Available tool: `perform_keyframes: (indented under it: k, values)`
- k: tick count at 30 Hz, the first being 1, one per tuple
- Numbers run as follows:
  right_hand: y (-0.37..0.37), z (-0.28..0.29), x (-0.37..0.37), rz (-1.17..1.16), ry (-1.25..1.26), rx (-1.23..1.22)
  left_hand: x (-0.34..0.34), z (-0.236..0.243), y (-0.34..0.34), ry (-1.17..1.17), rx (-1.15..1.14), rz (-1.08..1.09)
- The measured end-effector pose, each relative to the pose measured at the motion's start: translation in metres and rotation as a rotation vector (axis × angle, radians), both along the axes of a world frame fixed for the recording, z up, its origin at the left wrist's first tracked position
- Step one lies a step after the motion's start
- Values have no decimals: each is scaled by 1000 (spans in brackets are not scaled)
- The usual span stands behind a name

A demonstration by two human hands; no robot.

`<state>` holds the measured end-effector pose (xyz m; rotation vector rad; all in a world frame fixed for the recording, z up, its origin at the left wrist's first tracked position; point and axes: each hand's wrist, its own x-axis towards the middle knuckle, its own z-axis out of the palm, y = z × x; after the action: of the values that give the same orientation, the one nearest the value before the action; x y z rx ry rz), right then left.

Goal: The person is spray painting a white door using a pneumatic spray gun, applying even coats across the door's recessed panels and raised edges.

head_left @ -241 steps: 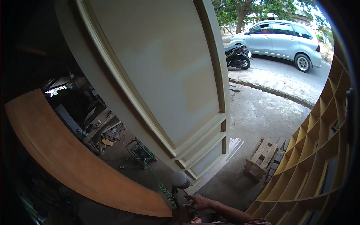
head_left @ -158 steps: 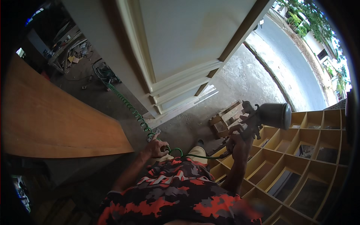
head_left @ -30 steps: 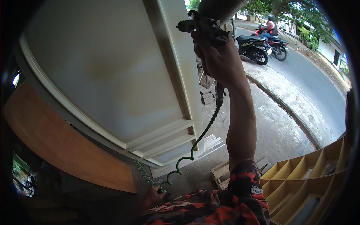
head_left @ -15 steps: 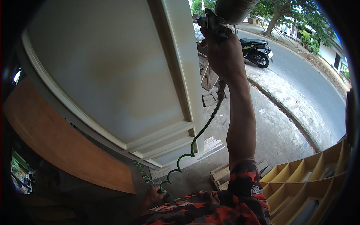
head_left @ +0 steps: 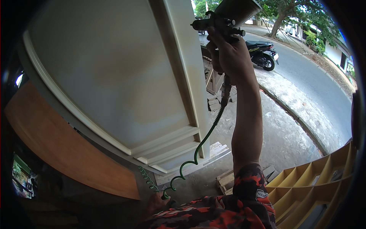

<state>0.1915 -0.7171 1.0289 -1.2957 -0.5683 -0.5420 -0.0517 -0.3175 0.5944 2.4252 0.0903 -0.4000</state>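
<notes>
My right hand (head_left: 232, 57) is raised on an outstretched arm, its fingers wrapped round the handle of a spray gun (head_left: 219, 26). The gun's nozzle points left, towards a large pale panelled door (head_left: 114, 76) with raised mouldings and brownish patches; they do not appear to touch. On top of the gun sits a tilted dark paint cup (head_left: 239, 13), cut off by the upper edge. From the handle a green coiled air hose (head_left: 200, 147) hangs down to my left hand (head_left: 155, 202), which closes round it low in front of my body. That hand is dim and partly hidden.
A curved brown wooden board (head_left: 68, 141) lies left of the door. Yellowish shelving with compartments (head_left: 301, 187) stands at lower right. Wooden pieces (head_left: 225, 181) and broken blocks (head_left: 214, 103) lie on the concrete floor. Beyond, a motorcycle (head_left: 262, 55) is parked beside the road.
My right hand has turned and shifted slightly right and down, so the spray gun's nozzle now points left and more of the cup shows. My left hand still holds the hose.
</notes>
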Motion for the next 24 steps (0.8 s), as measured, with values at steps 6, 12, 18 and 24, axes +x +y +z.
perform_keyframes:
  k: [6, 12, 18, 24]
  values:
    - [-7, -18, 18, -298, -56, -137, 0, -11, 4, -4, -27, -29]
    - [-2, 15, 23, -37, 96, 113, 0, 11, 1, 25, -21, -5]
    - [2, 102, 31, 193, -136, 164, -5, 45, 13, -185, -94, 18]
    - [16, 169, 26, 180, -233, 134, -1, 87, 21, -219, -184, 33]
